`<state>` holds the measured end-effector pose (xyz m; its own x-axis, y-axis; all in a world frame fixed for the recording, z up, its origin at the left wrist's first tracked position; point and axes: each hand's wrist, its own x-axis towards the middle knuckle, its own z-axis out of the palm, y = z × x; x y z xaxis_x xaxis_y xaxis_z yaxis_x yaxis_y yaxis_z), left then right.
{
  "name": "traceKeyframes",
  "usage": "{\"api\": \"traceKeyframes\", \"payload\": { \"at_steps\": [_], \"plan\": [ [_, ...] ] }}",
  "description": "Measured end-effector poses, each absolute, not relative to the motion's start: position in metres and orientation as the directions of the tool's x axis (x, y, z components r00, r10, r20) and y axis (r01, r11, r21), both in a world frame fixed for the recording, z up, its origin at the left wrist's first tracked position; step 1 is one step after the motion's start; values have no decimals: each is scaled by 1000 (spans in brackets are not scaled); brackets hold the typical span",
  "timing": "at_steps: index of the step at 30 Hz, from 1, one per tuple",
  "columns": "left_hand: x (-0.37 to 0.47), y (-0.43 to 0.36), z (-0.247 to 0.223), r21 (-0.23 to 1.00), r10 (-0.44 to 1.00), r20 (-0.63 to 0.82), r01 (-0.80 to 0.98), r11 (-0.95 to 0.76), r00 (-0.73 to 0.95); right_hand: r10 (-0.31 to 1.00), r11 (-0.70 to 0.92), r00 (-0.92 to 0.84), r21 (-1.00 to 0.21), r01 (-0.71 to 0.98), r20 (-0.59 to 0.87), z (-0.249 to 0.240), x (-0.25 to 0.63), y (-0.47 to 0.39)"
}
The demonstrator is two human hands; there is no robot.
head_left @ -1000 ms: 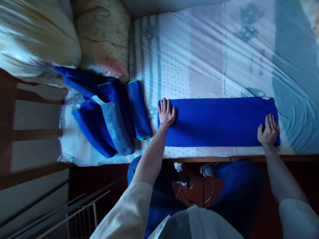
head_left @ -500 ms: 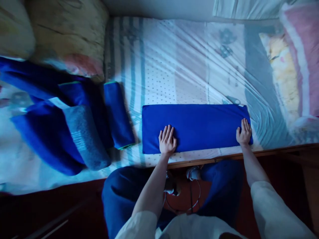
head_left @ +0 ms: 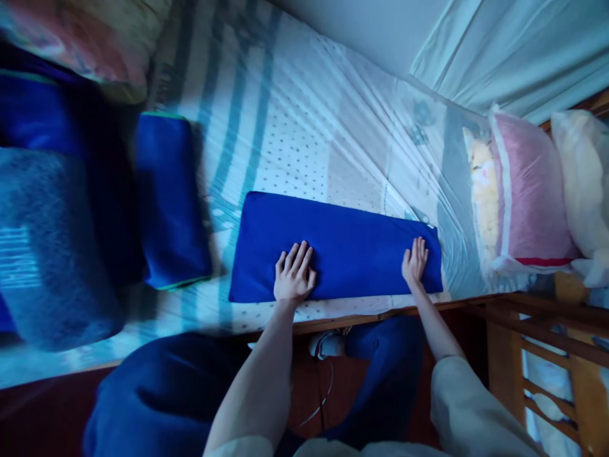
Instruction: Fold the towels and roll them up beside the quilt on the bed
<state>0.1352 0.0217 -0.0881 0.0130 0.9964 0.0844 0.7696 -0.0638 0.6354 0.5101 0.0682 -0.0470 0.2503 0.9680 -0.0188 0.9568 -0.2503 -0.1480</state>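
Observation:
A blue towel (head_left: 333,244), folded into a long flat rectangle, lies along the front edge of the bed. My left hand (head_left: 294,274) rests flat on its front part, left of the middle, fingers spread. Close to the towel's right end, my right hand (head_left: 415,260) is also laid flat on it, fingers stretched out. Neither hand grips anything. A small white tag (head_left: 431,226) shows at the towel's far right corner. To the left lies a narrow rolled or folded blue towel (head_left: 171,203) with green edging, apart from both hands.
A grey-blue folded towel (head_left: 57,254) with pale lettering and more dark blue cloth (head_left: 38,114) lie at the left. The patterned bedsheet (head_left: 304,146) is creased. Pink (head_left: 537,190) and pale (head_left: 585,184) pillows stand right, beside a wooden bed frame (head_left: 504,374).
The view has swung to the right, bringing more pillows and the bed frame into sight. Both hands stay flat on the towel; the right one now sits slightly further in from its right end.

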Motion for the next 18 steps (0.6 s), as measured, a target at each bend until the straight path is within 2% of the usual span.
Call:
{"api": "traceKeyframes", "payload": {
  "at_steps": [3, 6, 8, 12, 18],
  "plan": [
    [135, 22, -89, 641, 997, 82, 766, -56, 5, 999, -6, -5, -240, 971, -42, -39, 432, 89],
    [135, 21, -88, 639, 995, 97, 767, -67, 6, 965, 224, -255, -315, 922, -59, -34, 360, 104],
    [135, 21, -88, 636, 994, 105, 768, -74, 9, 930, 314, -359, -347, 884, -74, -36, 331, 108],
    [135, 21, -89, 641, 996, 93, 764, -71, 14, 908, 310, -386, -360, 880, -161, -47, 340, 113],
    [135, 20, -92, 662, 996, 88, 747, -63, 6, 944, 191, -254, -278, 942, -213, -53, 443, 124]
  ]
}}
